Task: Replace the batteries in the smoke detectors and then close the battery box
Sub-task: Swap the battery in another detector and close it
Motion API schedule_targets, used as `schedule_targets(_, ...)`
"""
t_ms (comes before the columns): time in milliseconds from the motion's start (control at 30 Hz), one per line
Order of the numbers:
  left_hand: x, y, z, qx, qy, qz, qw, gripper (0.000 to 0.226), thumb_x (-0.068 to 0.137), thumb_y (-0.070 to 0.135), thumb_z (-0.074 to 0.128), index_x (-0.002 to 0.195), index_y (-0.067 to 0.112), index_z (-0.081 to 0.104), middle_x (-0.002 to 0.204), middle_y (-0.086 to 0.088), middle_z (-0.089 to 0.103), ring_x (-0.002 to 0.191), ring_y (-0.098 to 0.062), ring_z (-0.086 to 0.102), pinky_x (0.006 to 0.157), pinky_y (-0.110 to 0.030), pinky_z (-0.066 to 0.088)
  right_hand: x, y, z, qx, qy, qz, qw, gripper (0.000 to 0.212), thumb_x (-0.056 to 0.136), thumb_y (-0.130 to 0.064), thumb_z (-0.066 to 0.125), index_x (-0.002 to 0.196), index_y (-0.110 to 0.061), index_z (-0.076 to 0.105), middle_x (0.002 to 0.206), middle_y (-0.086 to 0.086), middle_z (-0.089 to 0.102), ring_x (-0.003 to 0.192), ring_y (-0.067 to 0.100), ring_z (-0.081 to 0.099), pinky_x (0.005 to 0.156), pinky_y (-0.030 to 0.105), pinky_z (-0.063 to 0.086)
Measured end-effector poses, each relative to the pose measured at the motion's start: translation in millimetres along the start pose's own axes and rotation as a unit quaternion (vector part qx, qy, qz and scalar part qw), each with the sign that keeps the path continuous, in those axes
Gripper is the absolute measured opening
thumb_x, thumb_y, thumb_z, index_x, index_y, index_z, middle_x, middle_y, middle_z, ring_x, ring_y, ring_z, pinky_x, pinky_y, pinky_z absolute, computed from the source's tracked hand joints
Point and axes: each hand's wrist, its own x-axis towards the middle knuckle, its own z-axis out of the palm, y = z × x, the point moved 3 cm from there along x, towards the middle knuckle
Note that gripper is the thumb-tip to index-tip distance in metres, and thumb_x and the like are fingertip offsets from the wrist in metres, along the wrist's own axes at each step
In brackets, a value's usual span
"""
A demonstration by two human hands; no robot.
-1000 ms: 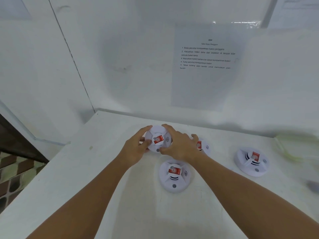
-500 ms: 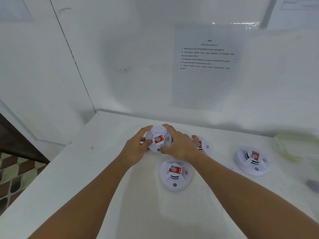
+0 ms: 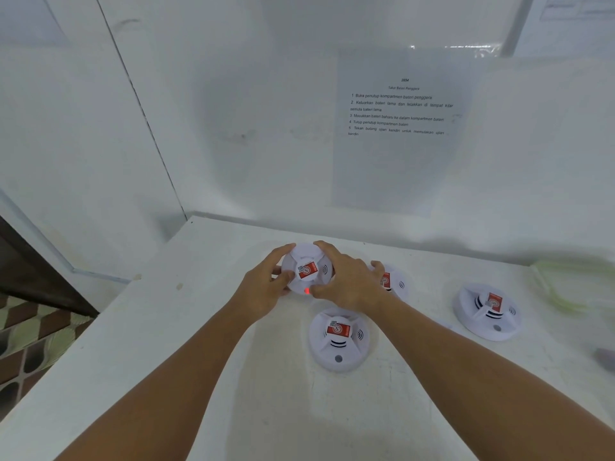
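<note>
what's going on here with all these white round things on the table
A person is working on smoke detectors at a white table. Both hands grip the far detector: left hand on its left side, right hand on its right, and a red light glows at its near edge. Three more detectors lie face up nearby. An instruction sheet hangs on the wall.

Both the left hand (image 3: pixel 266 287) and right hand (image 3: pixel 349 281) clasp a white smoke detector (image 3: pixel 307 266) showing a red light (image 3: pixel 306 290); three more detectors lie on the white table (image 3: pixel 166 344).
</note>
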Motion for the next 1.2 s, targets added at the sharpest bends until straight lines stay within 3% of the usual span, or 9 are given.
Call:
schedule_targets(333, 0.7, -0.3, -0.4, -0.002, -0.004, -0.002, 1.000, 0.046, 0.105, 0.026, 0.059, 0.143, 0.049, 0.047, 0.121, -0.006, 0.067, 0.102, -0.017, 0.072, 0.093, -0.036, 0.061, -0.3, 4.3, -10.9, -0.026, -0.041, -0.035, 0.998, 0.091, 0.090, -0.061, 0.061, 0.158, -0.050, 0.002, 0.136, -0.010, 0.062, 0.137, 0.024, 0.047, 0.118, 0.059, 0.002)
schedule_targets(667, 2.2, -1.4, -1.0, 0.009, -0.010, -0.013, 1.000, 0.050, 0.103, 0.030, 0.062, 0.146, 0.049, 0.045, 0.118, -0.005, 0.067, 0.101, -0.019, 0.072, 0.097, -0.039, 0.060, -4.7, 9.4, -6.5, 0.024, -0.001, -0.017, 1.000, 0.079, 0.088, -0.061, 0.063, 0.153, -0.054, 0.018, 0.125, -0.014, 0.069, 0.131, 0.018, 0.053, 0.118, 0.053, 0.000)
schedule_targets(1201, 4.2, 2.4, -0.4, 0.001, -0.022, -0.021, 1.000, 0.048, 0.103, 0.027, 0.061, 0.145, 0.045, 0.046, 0.118, -0.009, 0.067, 0.104, -0.023, 0.071, 0.097, -0.040, 0.060, -1.2, 10.0, -5.6, 0.021, -0.020, -0.005, 1.000, 0.079, 0.090, -0.059, 0.062, 0.154, -0.052, 0.017, 0.130, -0.015, 0.067, 0.134, 0.023, 0.052, 0.118, 0.058, 0.001)
